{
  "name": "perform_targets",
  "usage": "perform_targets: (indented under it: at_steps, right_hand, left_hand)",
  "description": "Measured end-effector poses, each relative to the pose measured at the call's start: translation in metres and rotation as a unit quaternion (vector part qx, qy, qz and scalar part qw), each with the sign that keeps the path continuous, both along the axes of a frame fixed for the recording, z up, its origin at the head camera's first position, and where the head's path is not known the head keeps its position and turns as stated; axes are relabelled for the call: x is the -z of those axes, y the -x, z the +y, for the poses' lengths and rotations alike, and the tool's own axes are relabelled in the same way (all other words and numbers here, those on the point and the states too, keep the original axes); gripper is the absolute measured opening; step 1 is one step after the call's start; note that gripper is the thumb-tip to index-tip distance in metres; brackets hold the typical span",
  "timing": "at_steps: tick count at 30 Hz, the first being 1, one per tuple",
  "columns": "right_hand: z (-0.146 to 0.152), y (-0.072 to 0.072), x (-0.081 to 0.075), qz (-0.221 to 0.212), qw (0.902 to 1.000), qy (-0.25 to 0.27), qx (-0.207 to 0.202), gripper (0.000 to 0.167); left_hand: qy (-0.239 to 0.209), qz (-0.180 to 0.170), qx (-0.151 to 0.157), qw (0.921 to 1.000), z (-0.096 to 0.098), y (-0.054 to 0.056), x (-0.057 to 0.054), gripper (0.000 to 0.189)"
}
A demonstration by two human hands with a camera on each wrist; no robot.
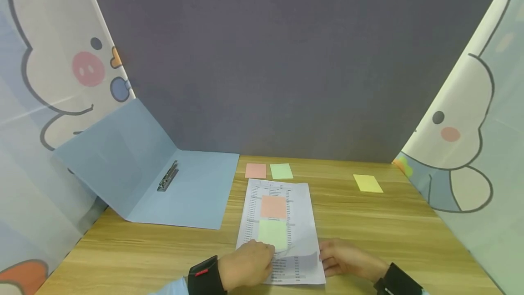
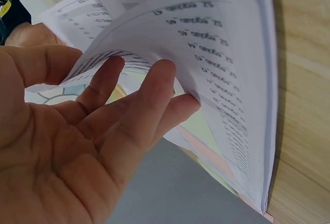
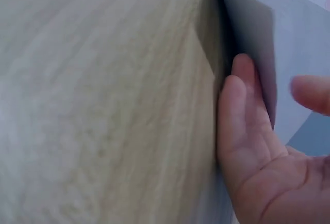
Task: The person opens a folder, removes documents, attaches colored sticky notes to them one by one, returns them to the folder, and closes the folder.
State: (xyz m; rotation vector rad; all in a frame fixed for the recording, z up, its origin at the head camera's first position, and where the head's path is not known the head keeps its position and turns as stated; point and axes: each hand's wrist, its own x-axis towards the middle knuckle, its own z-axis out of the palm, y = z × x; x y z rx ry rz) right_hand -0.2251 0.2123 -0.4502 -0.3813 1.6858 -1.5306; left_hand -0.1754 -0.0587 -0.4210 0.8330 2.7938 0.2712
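Note:
A stack of printed sheets (image 1: 303,222) lies on the table, bearing a pink sticky note (image 1: 274,206) and a green sticky note (image 1: 273,233). At its lower left, my left hand (image 1: 247,263) holds the near part of a top sheet (image 2: 154,33), which bows up and curls over the fingers in the left wrist view. My right hand (image 1: 348,258) is at the stack's lower right edge. In the right wrist view its straight fingers (image 3: 234,110) reach under the paper, while the thumb stands off from them on the other side.
An open blue folder (image 1: 204,190) with a metal clip (image 1: 168,177) lies to the left, its cover raised. Behind the sheets are a pink note pad (image 1: 255,170) and a green one (image 1: 281,171). A yellow pad (image 1: 368,183) lies farther right. A dark panel (image 1: 262,58) borders the table's back.

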Motion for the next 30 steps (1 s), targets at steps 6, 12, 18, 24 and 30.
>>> perform_targets:
  at_steps: [6, 12, 18, 24, 30]
  right_hand:
    - [-0.002, -0.004, 0.004, 0.05, 0.9977, -0.04, 0.023, 0.027]
    - [-0.007, -0.006, 0.005, 0.061, 0.9918, -0.091, 0.067, 0.019]
    - [-0.007, -0.005, 0.007, 0.042, 0.9911, -0.094, 0.084, 0.016]
    - [-0.008, -0.006, 0.009, 0.044, 0.9907, -0.086, 0.096, 0.017]
    - [-0.006, -0.008, 0.009, 0.042, 0.9909, -0.087, 0.094, 0.017]
  left_hand:
    - [0.003, -0.009, -0.008, 0.9999, 0.001, 0.0, -0.001, 0.008]
    - [0.006, 0.015, -0.006, 0.9999, 0.002, 0.0, -0.002, 0.009]
    - [-0.045, 0.077, -0.026, 0.9957, -0.007, 0.0, -0.017, 0.006]
    - [-0.144, 0.089, -0.086, 0.9818, -0.045, 0.013, -0.049, 0.008]
    - [-0.206, 0.11, -0.162, 0.9588, -0.1, 0.027, -0.08, 0.019]
